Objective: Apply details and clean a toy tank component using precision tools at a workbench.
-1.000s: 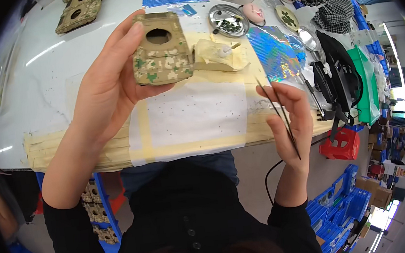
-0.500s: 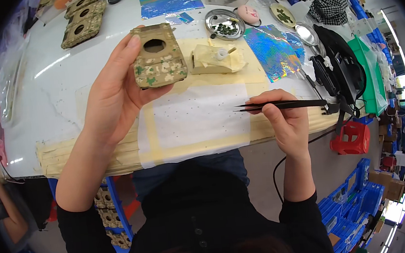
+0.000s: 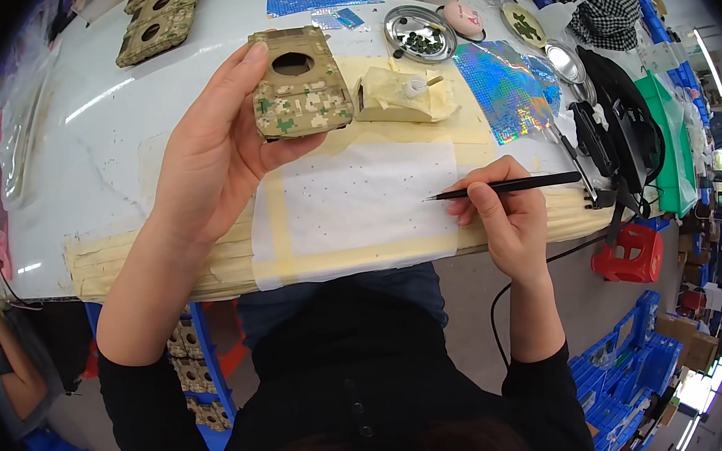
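Observation:
My left hand [image 3: 218, 135] is wrapped round a camouflage model tank hull [image 3: 301, 101], raised above the table with its round opening facing up. In my right hand [image 3: 503, 212] is a pair of black tweezers [image 3: 522, 184], pinched between thumb and fingers. The tweezer tips point left over a white sheet [image 3: 352, 226] dotted with tiny dark specks. Whether the tips hold a speck is too small to tell. Behind the sheet stands a block wrapped in yellowish tape [image 3: 401, 95], a small white nozzle on top.
A round metal dish [image 3: 421, 35] holds dark green bits. Holographic sheets [image 3: 500, 90] lie to its right, near a black bag [image 3: 620, 114] and a green tray [image 3: 673, 143]. More camouflage hulls [image 3: 159, 27] sit at the back left. A red stool [image 3: 629, 254] stands below the table's right end.
The tweezer arms have closed together, their tips still over the sheet. The whole view has shifted slightly; my left hand keeps its hold on the hull.

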A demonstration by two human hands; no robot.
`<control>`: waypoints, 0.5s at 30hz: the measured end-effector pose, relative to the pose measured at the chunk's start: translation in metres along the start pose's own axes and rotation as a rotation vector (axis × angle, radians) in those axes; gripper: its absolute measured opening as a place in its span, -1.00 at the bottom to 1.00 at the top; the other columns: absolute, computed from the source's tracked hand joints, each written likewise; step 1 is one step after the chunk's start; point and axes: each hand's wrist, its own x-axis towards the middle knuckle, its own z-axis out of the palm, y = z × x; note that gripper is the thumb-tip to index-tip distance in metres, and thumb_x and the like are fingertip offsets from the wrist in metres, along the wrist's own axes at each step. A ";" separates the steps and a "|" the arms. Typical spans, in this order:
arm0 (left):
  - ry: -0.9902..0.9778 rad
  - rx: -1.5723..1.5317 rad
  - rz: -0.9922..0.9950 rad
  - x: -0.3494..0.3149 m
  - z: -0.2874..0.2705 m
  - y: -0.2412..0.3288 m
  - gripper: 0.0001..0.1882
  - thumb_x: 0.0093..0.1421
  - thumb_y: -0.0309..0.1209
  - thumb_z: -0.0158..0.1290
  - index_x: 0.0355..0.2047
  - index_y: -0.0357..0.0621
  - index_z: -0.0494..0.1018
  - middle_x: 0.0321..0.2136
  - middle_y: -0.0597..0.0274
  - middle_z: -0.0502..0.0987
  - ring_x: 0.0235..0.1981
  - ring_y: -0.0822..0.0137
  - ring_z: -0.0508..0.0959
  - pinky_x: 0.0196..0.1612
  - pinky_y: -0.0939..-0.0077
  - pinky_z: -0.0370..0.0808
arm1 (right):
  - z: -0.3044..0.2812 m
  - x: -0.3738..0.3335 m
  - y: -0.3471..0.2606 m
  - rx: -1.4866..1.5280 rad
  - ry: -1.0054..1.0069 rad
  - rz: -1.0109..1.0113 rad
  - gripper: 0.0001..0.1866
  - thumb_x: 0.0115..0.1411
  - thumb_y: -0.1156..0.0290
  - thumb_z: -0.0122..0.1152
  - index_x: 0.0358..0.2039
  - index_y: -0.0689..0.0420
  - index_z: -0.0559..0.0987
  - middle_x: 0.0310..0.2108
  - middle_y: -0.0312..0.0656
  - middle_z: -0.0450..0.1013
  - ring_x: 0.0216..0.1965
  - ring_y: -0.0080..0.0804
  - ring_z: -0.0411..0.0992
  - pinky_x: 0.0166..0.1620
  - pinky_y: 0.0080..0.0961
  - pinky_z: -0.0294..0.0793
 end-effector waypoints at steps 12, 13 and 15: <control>0.011 0.008 -0.012 0.000 0.001 0.000 -0.47 0.35 -0.16 -0.33 0.16 -0.33 0.12 0.02 -0.11 0.37 -0.07 0.13 0.51 -0.18 0.61 0.60 | 0.002 0.000 -0.001 -0.063 0.008 0.013 -0.90 0.22 0.50 0.07 -0.37 0.29 0.44 -0.48 -0.23 0.45 -0.46 -0.62 0.44 -0.41 -0.73 0.41; 0.014 0.010 -0.012 0.000 0.001 0.000 -0.47 0.35 -0.16 -0.33 0.16 -0.33 0.13 0.02 -0.11 0.37 -0.07 0.13 0.51 -0.18 0.61 0.60 | 0.002 0.000 -0.001 -0.065 0.004 0.012 -0.89 0.22 0.50 0.07 -0.37 0.28 0.44 -0.48 -0.23 0.45 -0.46 -0.62 0.43 -0.41 -0.73 0.41; 0.019 0.014 -0.011 0.000 0.001 0.000 -0.47 0.35 -0.16 -0.33 0.15 -0.34 0.13 0.01 -0.11 0.37 -0.07 0.12 0.51 -0.18 0.62 0.60 | 0.001 0.000 -0.001 -0.066 -0.001 0.011 -0.89 0.22 0.49 0.07 -0.37 0.28 0.44 -0.48 -0.23 0.45 -0.46 -0.62 0.43 -0.41 -0.73 0.41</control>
